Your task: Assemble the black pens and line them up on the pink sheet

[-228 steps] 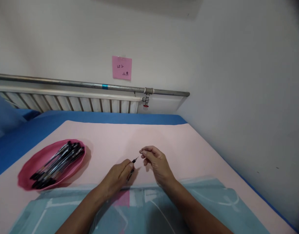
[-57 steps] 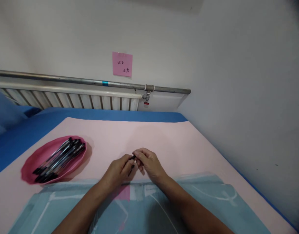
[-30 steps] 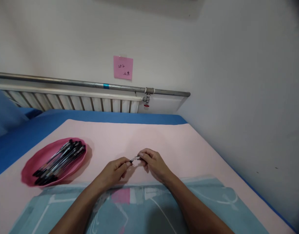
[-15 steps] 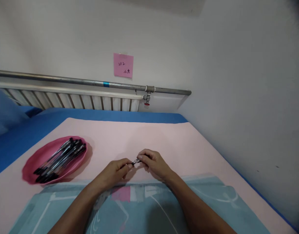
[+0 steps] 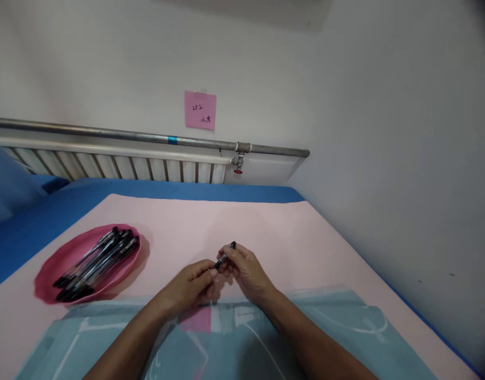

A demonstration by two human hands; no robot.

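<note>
A slim pen (image 5: pixel 221 260) with a black tip end and a clear stretch is held slantwise between my two hands over the pink table cover. The fingertips of my left hand (image 5: pixel 192 285) pinch its lower, near end. My right hand (image 5: pixel 248 272) grips the upper part with thumb and fingers, and a black end pokes out above them. Fingers hide much of the pen's length. To the left, several clear pens with black caps (image 5: pixel 102 264) lie in a bundle in a pink oval basket (image 5: pixel 44 285).
A pale pink cover (image 5: pixel 179 227) lies over the blue surface (image 5: pixel 210 192). Along the near edge spreads a light-blue patterned cloth (image 5: pixel 107 338) under my forearms. Behind stand a white radiator (image 5: pixel 155 168) and a metal pipe (image 5: pixel 127 135); a wall rises on the right.
The pen has tilted more upright, and its black upper end now shows above my right fingers. My right hand has turned and its fingers have curled lower around the pen.
</note>
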